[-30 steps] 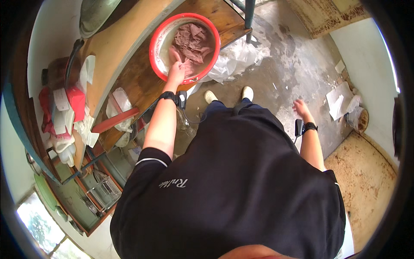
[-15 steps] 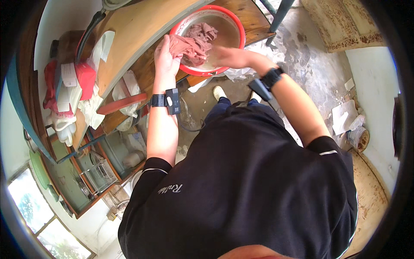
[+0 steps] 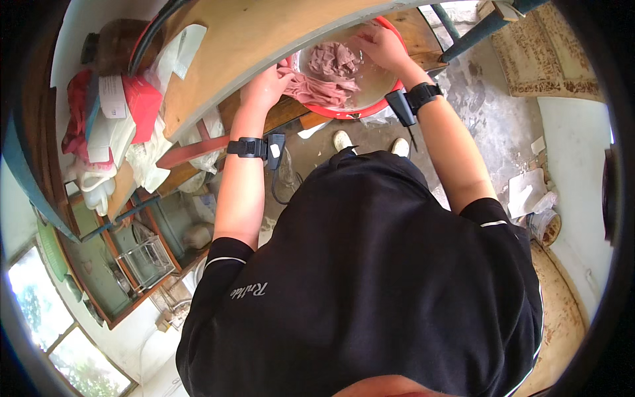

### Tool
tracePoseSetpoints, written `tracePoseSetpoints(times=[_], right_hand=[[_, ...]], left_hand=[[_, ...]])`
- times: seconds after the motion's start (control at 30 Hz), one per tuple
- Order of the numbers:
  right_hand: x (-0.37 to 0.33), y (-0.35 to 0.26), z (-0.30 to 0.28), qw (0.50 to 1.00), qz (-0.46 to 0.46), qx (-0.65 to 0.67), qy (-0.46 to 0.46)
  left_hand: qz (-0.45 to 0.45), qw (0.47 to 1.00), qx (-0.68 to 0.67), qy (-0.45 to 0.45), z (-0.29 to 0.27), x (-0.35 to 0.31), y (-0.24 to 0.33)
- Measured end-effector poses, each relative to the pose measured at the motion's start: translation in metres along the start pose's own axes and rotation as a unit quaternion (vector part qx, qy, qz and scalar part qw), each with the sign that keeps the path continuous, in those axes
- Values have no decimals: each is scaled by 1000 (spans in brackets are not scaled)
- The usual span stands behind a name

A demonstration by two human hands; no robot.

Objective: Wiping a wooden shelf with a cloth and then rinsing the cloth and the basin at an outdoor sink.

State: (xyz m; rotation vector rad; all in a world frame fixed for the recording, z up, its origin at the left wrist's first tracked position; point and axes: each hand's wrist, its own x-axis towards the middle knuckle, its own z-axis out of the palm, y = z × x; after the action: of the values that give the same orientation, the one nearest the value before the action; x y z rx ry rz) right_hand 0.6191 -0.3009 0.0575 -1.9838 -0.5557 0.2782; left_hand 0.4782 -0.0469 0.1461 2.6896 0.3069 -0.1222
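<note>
Right hand (image 3: 382, 46) has swung to two o'clock over the red-rimmed basin (image 3: 350, 115), grip unclear; left hand (image 3: 263, 87) pinches crumpled, dusty-pink, wet-looking cloth (image 3: 334, 66) at nine.

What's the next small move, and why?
Probably bring the right hand onto the pink cloth: the left hand pinches one end, much of it lies bunched in the red-rimmed basin, and the right seems not to grip it.

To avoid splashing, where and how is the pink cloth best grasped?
Probably by the pink cloth's stretched end, coming from left of the basin's red rim: this part is drawn out leftward over it, while the rest lies crumpled inside.
</note>
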Motion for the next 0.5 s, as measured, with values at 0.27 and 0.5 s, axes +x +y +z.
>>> tracePoseSetpoints(times=[0.27, 0.5], right_hand=[[-12, -47, 63, 968, -205, -98, -104], [-28, -6, 92, 963, 75, 99, -239]], left_hand=[[112, 913, -393, -18, 16, 18, 8], [50, 784, -618, -40, 11, 30, -16]])
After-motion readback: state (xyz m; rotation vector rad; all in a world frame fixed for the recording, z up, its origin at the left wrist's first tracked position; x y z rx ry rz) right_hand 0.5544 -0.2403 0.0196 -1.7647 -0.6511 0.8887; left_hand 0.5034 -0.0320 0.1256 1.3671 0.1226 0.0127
